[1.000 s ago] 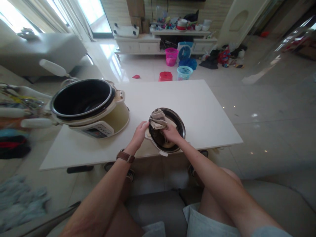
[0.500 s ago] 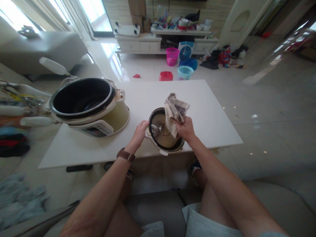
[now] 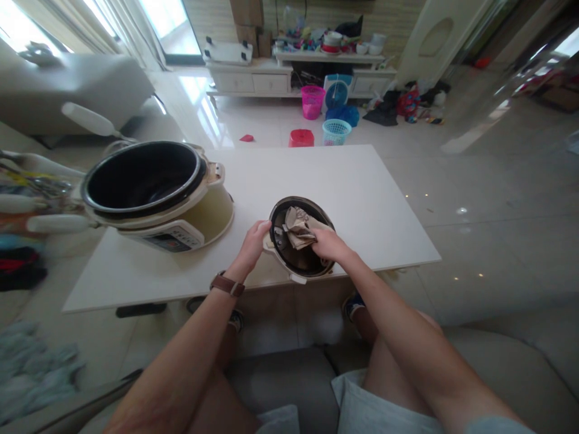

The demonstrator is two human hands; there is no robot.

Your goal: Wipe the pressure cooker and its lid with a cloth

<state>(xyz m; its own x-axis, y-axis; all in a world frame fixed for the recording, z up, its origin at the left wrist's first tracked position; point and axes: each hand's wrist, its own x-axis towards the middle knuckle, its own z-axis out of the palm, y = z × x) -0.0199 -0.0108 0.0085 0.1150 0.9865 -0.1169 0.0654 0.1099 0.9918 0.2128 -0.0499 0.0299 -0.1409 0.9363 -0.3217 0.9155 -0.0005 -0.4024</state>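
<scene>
An electric pressure cooker lid [image 3: 294, 264] lies with its inner side up near the front edge of the table. My left hand [image 3: 254, 244] grips its left rim, thumb on the edge and fingers partly hidden behind it. Inside the lid, my right hand [image 3: 330, 245] is closed round a crumpled beige cloth [image 3: 298, 228], which covers much of the lid's metal centre. To the left stands the pressure cooker body [image 3: 212, 208], uncovered, with a dark inner pot [image 3: 149, 181] in it and a control panel on its front.
The white table [image 3: 362, 199] extends right of the lid. White-handled objects [image 3: 58, 223] are at the cooker's left. On the floor beyond stand a red stool [image 3: 301, 138], a light blue basket [image 3: 336, 132] and a pink basket [image 3: 312, 102]. A grey sofa [image 3: 280, 377] is beneath me.
My right hand has lowered the cloth from above the lid's right side into the lid, toward its centre, bunching it. My left hand keeps its grip on the rim.
</scene>
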